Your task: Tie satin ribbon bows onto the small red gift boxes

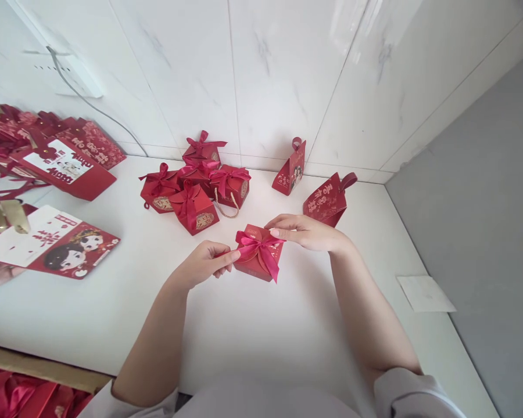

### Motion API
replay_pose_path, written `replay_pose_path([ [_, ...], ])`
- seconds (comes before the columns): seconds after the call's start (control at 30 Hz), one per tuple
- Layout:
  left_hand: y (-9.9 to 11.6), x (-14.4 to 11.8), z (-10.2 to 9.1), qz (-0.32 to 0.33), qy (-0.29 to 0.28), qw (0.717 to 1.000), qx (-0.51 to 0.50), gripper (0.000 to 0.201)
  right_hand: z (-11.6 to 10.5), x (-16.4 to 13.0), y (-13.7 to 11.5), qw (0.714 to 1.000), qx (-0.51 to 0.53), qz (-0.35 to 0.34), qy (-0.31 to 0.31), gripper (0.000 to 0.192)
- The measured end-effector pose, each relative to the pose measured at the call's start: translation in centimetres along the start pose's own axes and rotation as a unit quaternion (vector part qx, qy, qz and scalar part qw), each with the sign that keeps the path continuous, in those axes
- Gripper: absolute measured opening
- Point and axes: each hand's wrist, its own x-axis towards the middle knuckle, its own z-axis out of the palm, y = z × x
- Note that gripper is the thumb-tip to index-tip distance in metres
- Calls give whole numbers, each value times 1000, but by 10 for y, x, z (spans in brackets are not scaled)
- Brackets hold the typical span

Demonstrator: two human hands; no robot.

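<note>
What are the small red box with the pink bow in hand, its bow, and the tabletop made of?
Small red box with the pink bow: looks like matte folded card; crisp creased edges. Pink bow: seems satin ribbon; soft sheen, limp tails. White tabletop: smooth, slightly glossy, likely laminate or stone; can't tell which. Left hand and right hand pinch the box at its sides.

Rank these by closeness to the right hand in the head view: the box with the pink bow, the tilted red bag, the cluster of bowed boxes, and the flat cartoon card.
1. Box with the pink bow, under the right hand.
2. Tilted red bag, just behind.
3. Cluster of bowed boxes, back left.
4. Flat cartoon card, far left.
</note>
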Motion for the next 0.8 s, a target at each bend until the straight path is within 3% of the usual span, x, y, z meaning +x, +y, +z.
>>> replay_pose_path([
  [0.13,1,2,4,14,29,999,-5,46,2,2,2,1000,8,-23,-7,36],
  [0.67,3,2,4,26,-22,999,9,41,2,2,5,1000,26,-14,-2,33],
  [0.8,13,-11,7,31,17,998,56,39,-2,-4,1,998,47,15,36,35],
])
